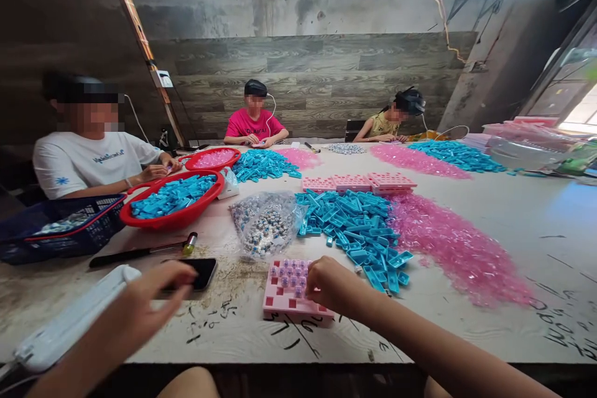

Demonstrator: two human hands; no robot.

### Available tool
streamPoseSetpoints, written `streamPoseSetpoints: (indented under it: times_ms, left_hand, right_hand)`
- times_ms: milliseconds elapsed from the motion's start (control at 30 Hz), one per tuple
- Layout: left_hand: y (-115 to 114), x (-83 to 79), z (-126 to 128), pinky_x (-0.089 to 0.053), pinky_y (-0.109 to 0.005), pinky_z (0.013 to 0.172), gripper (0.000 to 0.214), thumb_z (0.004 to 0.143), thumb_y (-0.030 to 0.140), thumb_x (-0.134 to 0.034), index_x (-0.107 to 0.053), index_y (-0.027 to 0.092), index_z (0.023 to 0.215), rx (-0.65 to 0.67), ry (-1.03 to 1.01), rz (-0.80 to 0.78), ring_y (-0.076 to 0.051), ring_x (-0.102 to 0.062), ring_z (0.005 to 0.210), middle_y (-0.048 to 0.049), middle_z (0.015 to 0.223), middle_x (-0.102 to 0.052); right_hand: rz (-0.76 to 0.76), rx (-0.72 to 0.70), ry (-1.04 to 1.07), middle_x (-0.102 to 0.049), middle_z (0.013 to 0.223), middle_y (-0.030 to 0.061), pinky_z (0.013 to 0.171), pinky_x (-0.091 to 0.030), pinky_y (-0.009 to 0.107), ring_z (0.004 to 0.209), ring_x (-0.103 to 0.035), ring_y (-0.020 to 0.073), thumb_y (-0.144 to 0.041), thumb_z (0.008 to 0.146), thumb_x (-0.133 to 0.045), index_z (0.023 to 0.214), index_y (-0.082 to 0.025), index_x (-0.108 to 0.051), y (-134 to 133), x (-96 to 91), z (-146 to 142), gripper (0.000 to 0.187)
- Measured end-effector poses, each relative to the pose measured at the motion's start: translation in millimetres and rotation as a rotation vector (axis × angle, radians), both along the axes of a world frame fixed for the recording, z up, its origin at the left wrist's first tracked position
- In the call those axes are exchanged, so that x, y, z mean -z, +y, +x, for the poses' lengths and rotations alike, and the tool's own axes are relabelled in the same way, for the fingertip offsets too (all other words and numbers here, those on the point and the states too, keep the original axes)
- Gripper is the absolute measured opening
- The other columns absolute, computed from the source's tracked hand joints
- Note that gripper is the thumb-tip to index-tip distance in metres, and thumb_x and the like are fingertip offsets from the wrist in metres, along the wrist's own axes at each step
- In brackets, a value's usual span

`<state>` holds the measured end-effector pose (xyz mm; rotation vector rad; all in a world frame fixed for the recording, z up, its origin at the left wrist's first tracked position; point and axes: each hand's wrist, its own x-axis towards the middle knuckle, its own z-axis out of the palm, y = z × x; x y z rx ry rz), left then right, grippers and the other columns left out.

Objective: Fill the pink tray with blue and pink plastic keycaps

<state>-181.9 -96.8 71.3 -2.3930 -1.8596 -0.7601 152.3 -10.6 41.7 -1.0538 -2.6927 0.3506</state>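
My right hand (326,283) is at the right side of a pink block (293,305) with square holes. Its fingers are pinched together and hide whatever is in them. Small clear-purple pieces (289,272) stand in several of the block's holes, while other holes show bare. To the left, my left hand (156,292) hovers by a dark phone (204,275), slightly blurred. Its thumb and fingers are apart, with nothing visible between them. Behind the block lie a clear bag of small metallic pieces (268,227) and a heap of blue plastic trays (349,217).
Clear pink pieces (457,249) are heaped at right. More pink blocks (359,183) stand behind the blue heap. At left are a red basin (172,217), a navy basket (100,230), a black-handled tool (135,254) and a white power strip (79,317). Three people sit around the table.
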Motion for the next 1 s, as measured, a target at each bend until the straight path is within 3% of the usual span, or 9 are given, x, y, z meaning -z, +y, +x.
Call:
streamPoseSetpoints:
  times_ms: [67, 100, 167, 233, 467, 633, 833, 1000]
  left_hand:
    - [24, -7.1, 68, -0.043, -0.024, 0.073, 0.014, 0.085, 0.027, -0.047, -0.059, 0.021, 0.081, 0.308, 0.043, -0.217, -0.016, -0.056, 0.079, -0.0003, 0.085, -0.062]
    - [36, -6.3, 97, -0.043, -0.024, 0.072, 0.010, 0.083, 0.025, -0.051, -0.059, 0.020, 0.083, 0.392, 0.057, -0.248, -0.016, -0.056, 0.079, -0.0007, 0.085, -0.062]
    - [57, 1.7, 137, -0.042, -0.025, 0.071, 0.012, 0.077, 0.024, -0.061, -0.062, 0.020, 0.088, 0.484, 0.094, -0.271, -0.017, -0.057, 0.080, -0.0021, 0.089, -0.062]
    - [74, 13.4, 157, -0.042, -0.024, 0.069, 0.014, 0.074, 0.024, -0.065, -0.064, 0.019, 0.087, 0.516, 0.110, -0.304, -0.018, -0.057, 0.081, -0.0031, 0.091, -0.062]
    - [90, 41.5, 159, -0.041, -0.022, 0.065, 0.013, 0.074, 0.029, -0.067, -0.066, 0.018, 0.081, 0.581, -0.027, -0.298, -0.014, -0.057, 0.073, -0.0015, 0.083, -0.062]
    - [88, 49.4, 164, -0.043, -0.020, 0.067, 0.008, 0.069, 0.016, -0.068, -0.066, 0.015, 0.076, 0.660, -0.228, -0.286, -0.013, -0.057, 0.074, -0.0013, 0.081, -0.063]
    - [88, 57.6, 163, -0.044, -0.025, 0.075, 0.012, 0.073, 0.026, -0.070, -0.068, 0.017, 0.080, 0.698, -0.324, -0.263, -0.016, -0.060, 0.082, -0.0035, 0.084, -0.066]
    - [90, 71.1, 162, -0.043, -0.025, 0.070, 0.011, 0.070, 0.026, -0.073, -0.069, 0.016, 0.073, 0.675, -0.405, -0.260, -0.015, -0.059, 0.076, -0.0037, 0.080, -0.066]
  right_hand:
    - [-0.008, 0.008, -0.007, -0.064, 0.054, 0.0027, 0.056, -0.038, 0.022, 0.051, -0.053, 0.0108, 0.001, 0.061, -0.056, 0.058, -0.017, -0.071, -2, -1.2, 0, 0.023]
    - [-0.016, 0.005, -0.003, -0.065, 0.057, 0.0030, 0.056, -0.039, 0.021, 0.053, -0.055, 0.0113, 0.001, 0.061, -0.057, 0.058, -0.017, -0.071, -3, -1.8, 1, 0.023]
    - [-0.035, -0.005, 0.013, -0.067, 0.063, 0.0037, 0.057, -0.039, 0.021, 0.058, -0.057, 0.0123, 0.001, 0.062, -0.058, 0.059, -0.017, -0.071, -6, -2.2, 3, 0.022]
    - [-0.039, -0.003, 0.044, -0.068, 0.069, 0.0039, 0.058, -0.040, 0.021, 0.063, -0.059, 0.0131, 0.000, 0.063, -0.060, 0.061, -0.017, -0.071, -8, -1.1, 5, 0.021]
    - [-0.059, -0.041, 0.146, -0.068, 0.077, 0.0022, 0.061, -0.041, 0.021, 0.071, -0.061, 0.0135, -0.001, 0.067, -0.063, 0.064, -0.021, -0.072, -7, 8.9, 10, 0.023]
    - [-0.089, 0.006, 0.148, -0.068, 0.073, 0.0016, 0.058, -0.041, 0.022, 0.066, -0.061, 0.0129, -0.004, 0.065, -0.069, 0.065, -0.024, -0.074, -3, 12.9, 10, 0.021]
    - [-0.119, 0.020, 0.200, -0.066, 0.071, 0.0011, 0.058, -0.041, 0.023, 0.073, -0.059, 0.0151, -0.017, 0.070, -0.072, 0.063, -0.026, -0.072, 0, 20.1, 14, 0.012]
    - [-0.093, -0.022, 0.231, -0.065, 0.074, 0.0010, 0.058, -0.041, 0.023, 0.075, -0.057, 0.0150, -0.017, 0.073, -0.070, 0.061, -0.025, -0.070, 1, 22.3, 16, 0.015]
